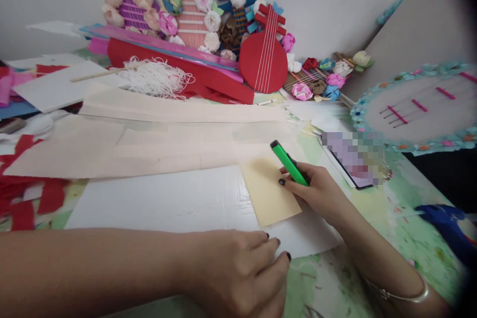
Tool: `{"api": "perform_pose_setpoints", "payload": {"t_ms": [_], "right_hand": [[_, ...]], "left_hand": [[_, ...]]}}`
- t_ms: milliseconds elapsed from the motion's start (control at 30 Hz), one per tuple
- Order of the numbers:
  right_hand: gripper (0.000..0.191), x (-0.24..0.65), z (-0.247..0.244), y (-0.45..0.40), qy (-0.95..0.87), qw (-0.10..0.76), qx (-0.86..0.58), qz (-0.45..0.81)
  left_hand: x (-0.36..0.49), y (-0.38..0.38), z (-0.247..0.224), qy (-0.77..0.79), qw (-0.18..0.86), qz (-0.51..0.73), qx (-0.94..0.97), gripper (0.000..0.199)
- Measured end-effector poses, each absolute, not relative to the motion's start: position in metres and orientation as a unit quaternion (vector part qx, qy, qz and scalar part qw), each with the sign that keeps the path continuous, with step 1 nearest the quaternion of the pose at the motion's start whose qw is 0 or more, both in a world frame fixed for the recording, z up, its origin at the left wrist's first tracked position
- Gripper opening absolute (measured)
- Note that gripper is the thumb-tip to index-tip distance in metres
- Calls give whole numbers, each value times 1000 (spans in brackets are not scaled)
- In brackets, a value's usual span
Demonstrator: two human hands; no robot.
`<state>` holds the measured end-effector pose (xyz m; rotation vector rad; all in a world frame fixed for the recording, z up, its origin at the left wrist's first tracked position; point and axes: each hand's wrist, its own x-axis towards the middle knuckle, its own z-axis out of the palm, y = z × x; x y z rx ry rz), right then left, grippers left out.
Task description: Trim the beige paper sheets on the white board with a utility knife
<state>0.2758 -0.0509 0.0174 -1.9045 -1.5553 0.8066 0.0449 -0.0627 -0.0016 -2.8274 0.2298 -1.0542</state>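
In my right hand (316,189) is a green utility knife (287,161) with a black end cap, its capped end tilted up and to the left. The palm hides its other end, so the blade does not show. A pale yellow piece of card (266,198) lies under that hand, on top of a white board (167,203). My left hand (242,271) rests palm down at the board's near edge, fingers stretched out and touching it, with nothing visibly held.
Long cream paper strips (167,144) lie beyond the board. Tangled white string (154,77) sits behind them. Paper-flower instruments, including a red lute (264,62), lean along the wall. A phone (352,159) and a blue glue gun (447,226) are at right; red scraps (52,196) at left.
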Motion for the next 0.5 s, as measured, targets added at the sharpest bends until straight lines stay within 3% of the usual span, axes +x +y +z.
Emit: {"api": "perform_pose_setpoints", "payload": {"t_ms": [167,333,500], "right_hand": [[30,276,15,-50,-573,280,-710,298],[27,277,13,-50,-588,260,-711,284],[26,275,15,-51,-601,242,-712,272]], "left_hand": [[52,-56,0,54,91,-360,-927,18],[54,-57,-5,-39,153,-336,-928,20],[54,-48,-9,-95,148,-340,-924,16]]}}
